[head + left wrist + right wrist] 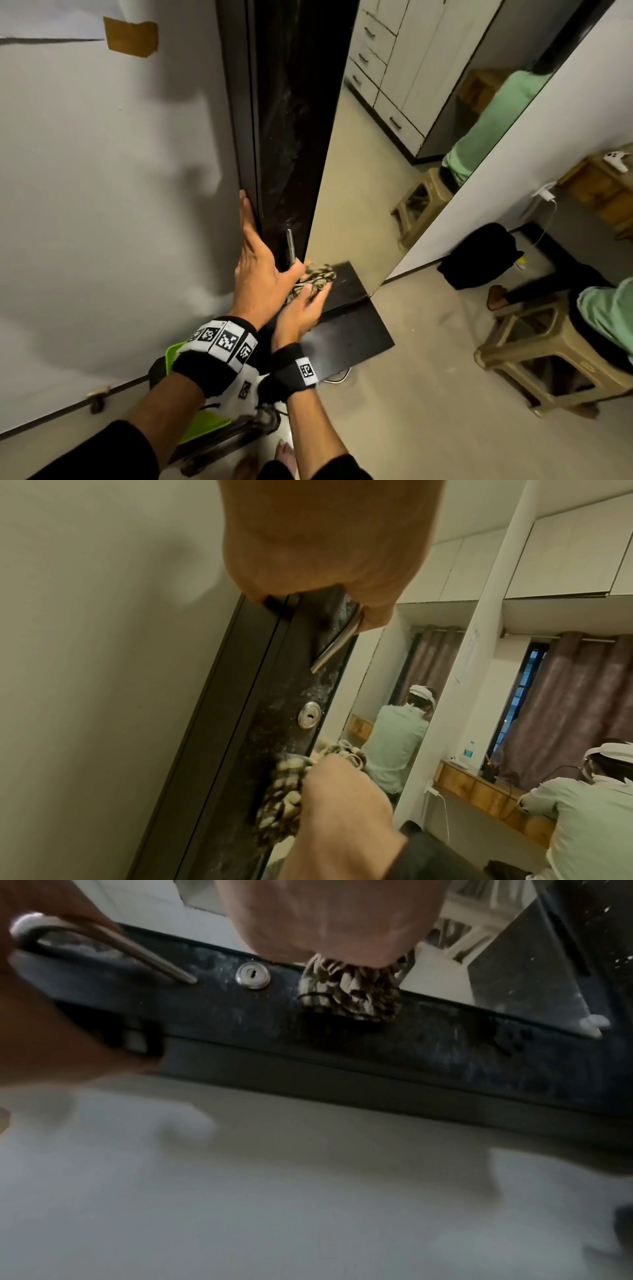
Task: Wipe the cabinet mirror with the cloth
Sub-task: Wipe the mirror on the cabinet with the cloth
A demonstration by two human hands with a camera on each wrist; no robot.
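Note:
The cabinet door has a dusty dark frame strip (291,137) and a tall mirror (359,192) to its right. My left hand (260,270) grips the door's outer edge, with the thumb by the metal handle (291,248). My right hand (298,315) holds a bunched striped cloth (317,275) low down, where the strip meets the mirror. In the left wrist view the cloth (284,799) lies on the strip below the keyhole (309,717). In the right wrist view the cloth (349,993) sits just beside the lock (253,975), under my right hand (329,920).
A white wall (102,205) runs along the left. A dark board (349,329) juts out at the mirror's foot. A person in a green shirt (606,308) sits on a beige plastic stool (534,346) at right, beside a black bag (479,255). A green object (202,425) lies by my feet.

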